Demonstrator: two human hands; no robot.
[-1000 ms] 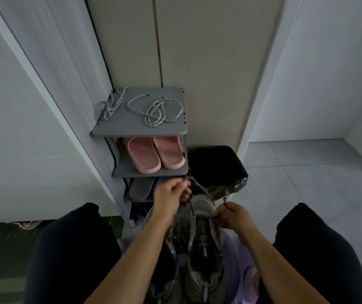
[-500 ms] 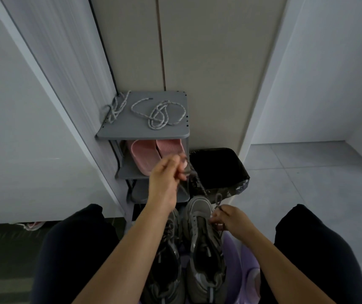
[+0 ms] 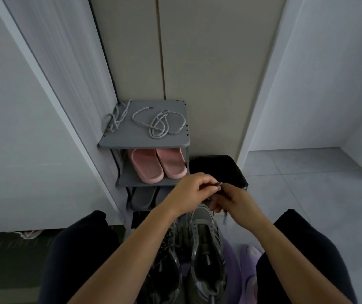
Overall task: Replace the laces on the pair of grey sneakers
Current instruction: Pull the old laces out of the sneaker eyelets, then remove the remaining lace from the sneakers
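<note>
From the head camera I look down past my own forearms at two hands that meet above the toes of the shoes. My left hand (image 3: 194, 191) has its fingers (image 3: 212, 188) curled in, pinching a short stretch of dark lace (image 3: 219, 184) at the tips. My right hand (image 3: 236, 199) sits just beside it, touching, fingers also curled and gripping the same lace. A loose end of it hangs down below that hand's palm. How the lace runs between the two hands is too small and blurred for me to tell. The pair of grey sneakers stands on the floor (image 3: 307, 189) between my knees, toes pointing away from me. The right sneaker (image 3: 206, 249) is directly under the hands with its tongue and eyelets open to view. The left sneaker (image 3: 166, 262) touches it side by side, partly hidden by my left forearm. Ahead, a grey shoe rack (image 3: 131, 140) stands against the wall. Two pale speckled laces (image 3: 160, 125) lie loose on its top shelf, one coiled near the middle and one bunched at the far left corner. Pink slippers (image 3: 158, 164) fill the shelf below, and grey slippers (image 3: 143, 197) the one under that. A black bin (image 3: 221, 166) stands just right of the rack, behind my hands.
</note>
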